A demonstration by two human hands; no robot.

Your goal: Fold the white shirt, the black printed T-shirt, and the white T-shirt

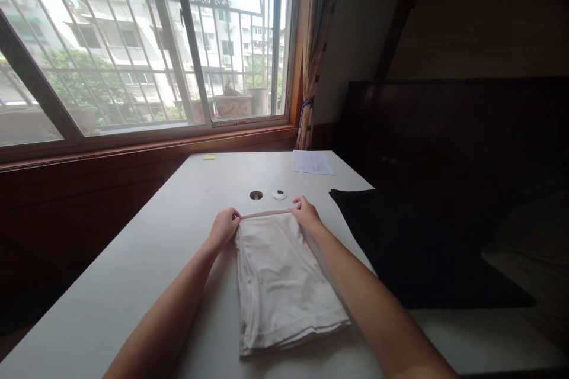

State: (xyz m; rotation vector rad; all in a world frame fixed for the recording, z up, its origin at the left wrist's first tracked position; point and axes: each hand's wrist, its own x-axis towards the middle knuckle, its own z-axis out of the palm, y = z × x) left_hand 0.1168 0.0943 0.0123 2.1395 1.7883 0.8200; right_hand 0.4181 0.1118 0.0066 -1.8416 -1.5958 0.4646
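A light beige folded garment (284, 278), its exact kind unclear, lies on the white table (146, 249) with layered edges along its left side and near hem. My left hand (226, 226) pinches its far left corner between thumb and fingers. At the far right corner, my right hand (306, 214) grips the same edge, thumb and fingertips on the cloth. The far edge runs nearly straight between both hands and looks slightly raised. Wrinkles cross the middle of the cloth.
Beyond the garment are a round hole (256, 195) and a white round cap (279, 194) in the tabletop. A printed paper (313, 162) and a yellow slip (209, 157) lie at the far end. Black cloth (422, 249) covers the right side. A barred window (133, 41) stands beyond.
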